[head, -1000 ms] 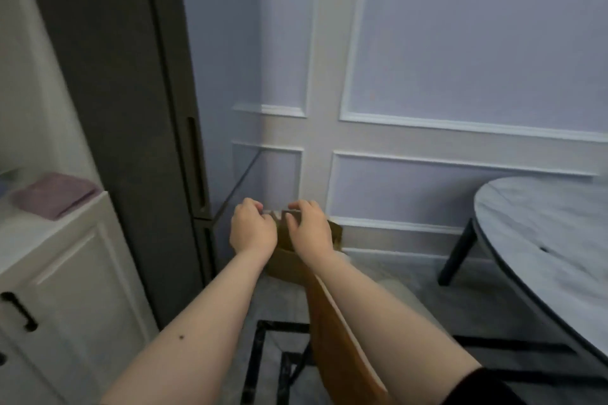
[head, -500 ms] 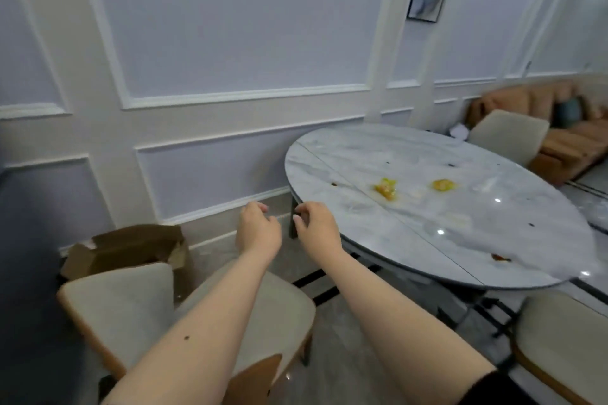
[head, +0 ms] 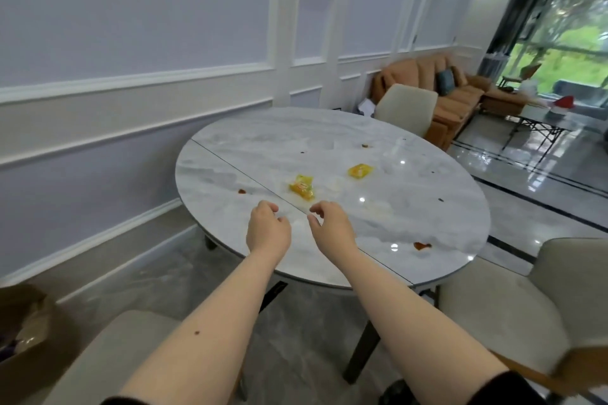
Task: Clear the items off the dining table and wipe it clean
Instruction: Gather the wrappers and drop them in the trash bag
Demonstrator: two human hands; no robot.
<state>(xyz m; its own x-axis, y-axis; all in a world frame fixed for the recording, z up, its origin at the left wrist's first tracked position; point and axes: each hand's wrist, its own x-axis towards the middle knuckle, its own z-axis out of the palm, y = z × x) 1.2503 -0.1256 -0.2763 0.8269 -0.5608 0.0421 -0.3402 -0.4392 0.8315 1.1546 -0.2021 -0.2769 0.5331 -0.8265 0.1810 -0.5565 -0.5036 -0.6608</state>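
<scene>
Both hands are empty, with fingers loosely curled and holding nothing. The left hand [head: 268, 229] and right hand [head: 330, 227] hang side by side over the near part of the table [head: 394, 276]. Just past the fingertips lies a yellow wrapper [head: 301, 187], and another wrapper [head: 360, 171] sits farther back. Small brown spots [head: 422, 245] dot the top. I think most big things are gone; the wrappers and the wiping are left.

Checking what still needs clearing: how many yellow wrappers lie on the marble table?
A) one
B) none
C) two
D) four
C: two yellow wrappers lie on the marble table, a near wrapper just beyond the empty hands and a far wrapper to its right.
</scene>
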